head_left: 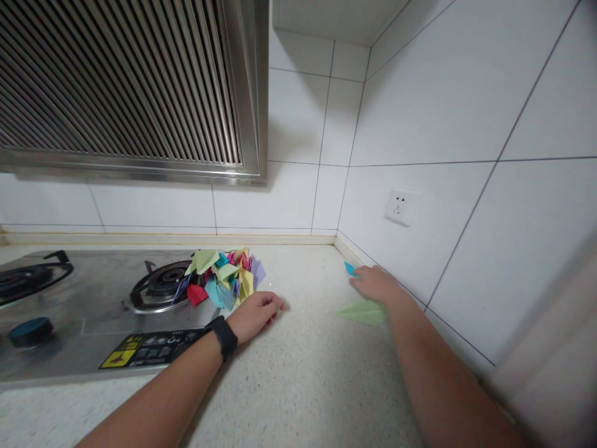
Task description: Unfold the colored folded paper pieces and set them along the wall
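Note:
My left hand (255,314) rests on the speckled countertop (298,373) with its fingers curled under, just in front of a pile of folded coloured paper shapes (224,283); a black band sits on that wrist. My right hand (373,283) reaches toward the tiled side wall, fingers on a small blue folded paper (349,268). A pale green folded paper (362,312) lies flat under that wrist. Whether the left hand holds anything is hidden.
A steel gas hob (93,311) with two burners and a dark knob (31,330) lies to the left, the paper pile overlapping its edge. A range hood (130,87) hangs above. A white wall socket (400,206) is on the right wall.

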Tool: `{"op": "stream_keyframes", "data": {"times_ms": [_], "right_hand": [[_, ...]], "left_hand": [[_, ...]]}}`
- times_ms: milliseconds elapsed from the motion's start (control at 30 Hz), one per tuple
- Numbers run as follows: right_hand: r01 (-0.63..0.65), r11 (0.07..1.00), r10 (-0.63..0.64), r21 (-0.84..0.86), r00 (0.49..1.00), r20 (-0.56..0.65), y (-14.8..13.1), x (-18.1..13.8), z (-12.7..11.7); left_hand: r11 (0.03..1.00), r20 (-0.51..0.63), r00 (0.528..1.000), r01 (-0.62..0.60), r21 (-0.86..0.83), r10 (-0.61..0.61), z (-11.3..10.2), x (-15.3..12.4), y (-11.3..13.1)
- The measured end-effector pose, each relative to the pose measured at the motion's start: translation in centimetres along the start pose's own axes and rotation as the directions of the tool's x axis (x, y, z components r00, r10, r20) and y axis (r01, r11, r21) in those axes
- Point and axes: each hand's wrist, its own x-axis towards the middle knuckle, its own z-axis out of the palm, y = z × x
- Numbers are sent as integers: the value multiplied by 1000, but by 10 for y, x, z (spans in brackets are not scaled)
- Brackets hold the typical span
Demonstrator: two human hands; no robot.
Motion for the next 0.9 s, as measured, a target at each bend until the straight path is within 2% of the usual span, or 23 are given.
{"op": "stream_keyframes", "data": {"times_ms": [200, 367, 467, 900], "right_hand": [[-69, 996, 71, -47, 996, 51, 1, 2, 3], [-93, 994, 96, -63, 994, 51, 0, 4, 5], [-101, 992, 104, -70, 993, 52, 0, 5, 5], [-94, 992, 101, -83, 992, 77, -3, 5, 4]], "left_hand": [[995, 27, 999, -34, 97, 32, 1, -3, 4], [919, 63, 978, -206, 335, 197, 2, -8, 9], [865, 109, 965, -261, 428, 237, 2, -10, 12], [800, 168, 950, -312, 512, 263, 1, -12, 12]]}}
